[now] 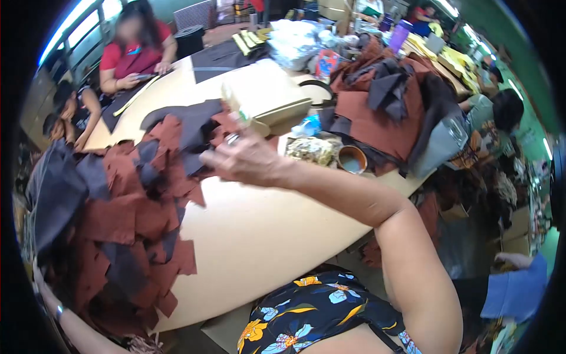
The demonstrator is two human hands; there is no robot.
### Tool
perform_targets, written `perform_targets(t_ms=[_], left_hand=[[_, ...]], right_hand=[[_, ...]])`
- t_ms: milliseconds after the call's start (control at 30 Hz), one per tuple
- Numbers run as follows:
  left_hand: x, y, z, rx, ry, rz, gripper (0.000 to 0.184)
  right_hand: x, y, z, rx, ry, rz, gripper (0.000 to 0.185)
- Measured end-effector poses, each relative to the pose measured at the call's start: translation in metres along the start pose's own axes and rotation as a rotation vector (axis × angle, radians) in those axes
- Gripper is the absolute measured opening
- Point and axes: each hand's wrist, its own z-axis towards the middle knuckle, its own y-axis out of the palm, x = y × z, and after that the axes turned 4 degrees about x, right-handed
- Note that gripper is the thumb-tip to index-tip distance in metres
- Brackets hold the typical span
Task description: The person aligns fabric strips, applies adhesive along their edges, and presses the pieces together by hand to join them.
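My right hand (pixel 247 158) reaches across the tan table with fingers curled and slightly blurred. Beside and behind its fingers are brown cloth scraps (pixel 223 127); what it holds, if anything, is hidden. At the far left edge my left hand (pixel 42 286) lies along a large heap of brown and dark grey cloth pieces (pixel 112 218). Its fingers are lost in the dark rim of the view. Dark grey cloth (pixel 53 194) covers that side of the heap. Just beyond my right hand stands a pale cardboard box (pixel 265 88).
Right of my forearm sit a brown cup (pixel 352 159) and a tray of small scraps (pixel 312 147). A second cloth pile (pixel 383 118) rises behind them, near a purple bottle (pixel 401 35). A person in red (pixel 135 53) works across the table (pixel 236 236); others sit left and right.
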Motion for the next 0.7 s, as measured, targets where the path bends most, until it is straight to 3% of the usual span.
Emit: perform_targets(t_ms=[67,133,200,267,333,400,467,533,600,700], left_hand=[[-0.011,-0.006,-0.009,0.048,0.05,0.176,0.034],[-0.013,-0.016,-0.009,0.154,0.15,0.333,0.035],[-0.007,-0.034,-0.016,0.364,0.413,0.447,0.036],[0.011,-0.036,-0.029,0.612,0.73,0.408,0.037],[0.102,-0.008,-0.111,0.613,0.752,0.221,0.036],[0.284,0.025,-0.26,0.534,0.688,0.004,0.035],[0.358,0.072,-0.341,0.368,0.752,-0.11,0.036],[0.402,0.107,-0.396,0.148,0.762,-0.205,0.038],[0.443,0.127,-0.434,-0.003,0.834,-0.126,0.04],[0.486,0.148,-0.459,-0.083,0.946,-0.217,0.043]], right_hand=[[0.059,0.007,-0.055,-0.146,0.23,-0.01,0.047],[0.127,0.01,-0.114,-0.082,0.378,-0.115,0.051],[0.179,-0.029,-0.149,-0.386,0.606,-0.319,0.058],[0.223,-0.055,-0.195,-0.365,0.775,-0.618,0.069],[0.255,-0.085,-0.23,-0.371,0.962,-0.916,0.082],[0.292,-0.097,-0.276,-0.391,1.187,-0.761,0.077],[0.329,-0.103,-0.314,-0.433,1.448,-0.441,0.079],[0.358,-0.111,-0.329,-0.244,1.392,-0.424,0.086],[0.387,-0.131,-0.316,0.125,1.174,-0.508,0.078],[0.451,-0.18,-0.269,0.184,1.113,-0.579,0.064]])
